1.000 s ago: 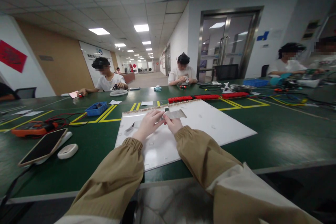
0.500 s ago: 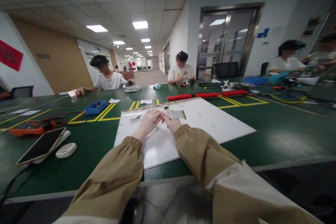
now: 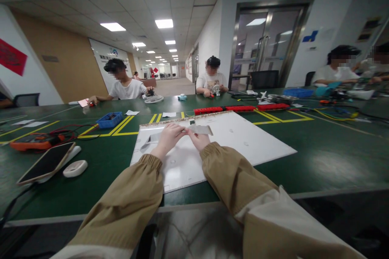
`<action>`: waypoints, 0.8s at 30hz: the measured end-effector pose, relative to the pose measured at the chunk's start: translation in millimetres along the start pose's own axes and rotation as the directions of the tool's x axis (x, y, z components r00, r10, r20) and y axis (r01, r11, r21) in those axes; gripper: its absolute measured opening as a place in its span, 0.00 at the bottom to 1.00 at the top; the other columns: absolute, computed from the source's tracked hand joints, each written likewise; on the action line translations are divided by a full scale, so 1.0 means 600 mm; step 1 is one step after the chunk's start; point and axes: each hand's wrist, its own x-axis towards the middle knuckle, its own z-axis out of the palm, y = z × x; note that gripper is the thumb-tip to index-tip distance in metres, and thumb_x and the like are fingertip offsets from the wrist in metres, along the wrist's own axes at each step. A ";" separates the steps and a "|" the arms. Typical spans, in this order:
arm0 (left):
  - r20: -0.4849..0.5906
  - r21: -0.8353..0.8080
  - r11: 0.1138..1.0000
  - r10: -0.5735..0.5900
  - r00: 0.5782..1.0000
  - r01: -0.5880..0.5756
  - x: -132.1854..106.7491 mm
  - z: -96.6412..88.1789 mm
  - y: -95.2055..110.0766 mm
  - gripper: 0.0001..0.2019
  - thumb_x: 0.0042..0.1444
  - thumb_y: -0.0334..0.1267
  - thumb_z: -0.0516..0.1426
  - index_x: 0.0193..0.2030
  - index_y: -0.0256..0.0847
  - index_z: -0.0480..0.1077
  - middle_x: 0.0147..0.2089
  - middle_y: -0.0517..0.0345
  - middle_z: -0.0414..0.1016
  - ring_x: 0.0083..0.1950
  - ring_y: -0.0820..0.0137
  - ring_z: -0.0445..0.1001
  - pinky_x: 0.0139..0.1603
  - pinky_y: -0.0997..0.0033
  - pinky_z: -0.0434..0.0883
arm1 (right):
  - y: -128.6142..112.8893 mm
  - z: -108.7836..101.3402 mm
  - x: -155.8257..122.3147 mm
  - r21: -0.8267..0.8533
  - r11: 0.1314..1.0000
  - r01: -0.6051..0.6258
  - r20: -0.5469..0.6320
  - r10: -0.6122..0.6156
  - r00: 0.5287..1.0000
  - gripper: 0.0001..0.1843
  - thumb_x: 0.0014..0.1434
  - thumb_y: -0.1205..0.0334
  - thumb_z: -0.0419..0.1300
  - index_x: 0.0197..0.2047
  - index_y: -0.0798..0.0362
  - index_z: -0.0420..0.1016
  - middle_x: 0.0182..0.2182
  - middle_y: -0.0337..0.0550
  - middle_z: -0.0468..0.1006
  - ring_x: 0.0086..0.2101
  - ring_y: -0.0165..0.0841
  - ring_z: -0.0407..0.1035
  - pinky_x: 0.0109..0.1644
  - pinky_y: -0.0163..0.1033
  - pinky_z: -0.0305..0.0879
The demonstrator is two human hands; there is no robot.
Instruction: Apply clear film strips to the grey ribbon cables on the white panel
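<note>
A large white panel (image 3: 225, 149) lies flat on the green table in front of me. Over its far half, my left hand (image 3: 170, 136) and my right hand (image 3: 198, 139) meet, fingers closed around a grey flat ribbon cable (image 3: 203, 130). One end of the cable sticks out to the right past my right fingers. A greyish strip (image 3: 149, 141), probably the same cable, bends out left of my left hand. The middle of the cable is hidden by my fingers. Near the panel's back edge sits a small dark green piece (image 3: 192, 122).
On the left are a phone (image 3: 47, 164), a white oval object (image 3: 75, 168), an orange multimeter (image 3: 36, 141) with leads and a blue tray (image 3: 109, 119). Red power strips (image 3: 240, 109) lie behind the panel. Co-workers sit across the table and at the far right.
My hands have shifted slightly left and drawn a little apart. The strip at the left stands out more, and the view has tilted slightly.
</note>
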 end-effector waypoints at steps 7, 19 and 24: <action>-0.029 -0.034 0.994 -0.102 0.994 0.101 -0.003 0.005 -0.008 0.08 0.56 0.44 0.59 0.36 0.44 0.77 0.34 0.54 0.79 0.36 0.64 0.75 0.50 0.60 0.67 | -0.002 -0.004 0.000 -0.061 0.996 0.062 0.082 -0.056 0.995 0.18 0.62 0.50 0.50 0.40 0.50 0.77 0.29 0.40 0.76 0.30 0.33 0.67 0.39 0.37 0.64; -0.081 -0.123 0.971 -0.218 0.973 0.207 -0.007 0.009 -0.005 0.05 0.51 0.44 0.62 0.30 0.47 0.78 0.31 0.59 0.80 0.33 0.65 0.75 0.52 0.59 0.69 | -0.013 -0.010 0.000 0.001 0.992 0.124 0.111 -0.123 0.986 0.16 0.63 0.54 0.50 0.39 0.48 0.79 0.32 0.40 0.78 0.28 0.32 0.68 0.36 0.35 0.63; -0.096 -0.138 0.968 -0.224 0.970 0.210 -0.009 0.007 -0.004 0.05 0.51 0.43 0.62 0.30 0.46 0.78 0.31 0.58 0.80 0.33 0.65 0.75 0.51 0.60 0.69 | -0.011 -0.010 0.001 0.014 0.992 0.122 0.126 -0.123 0.984 0.18 0.63 0.53 0.50 0.42 0.48 0.79 0.32 0.40 0.77 0.30 0.32 0.69 0.36 0.34 0.64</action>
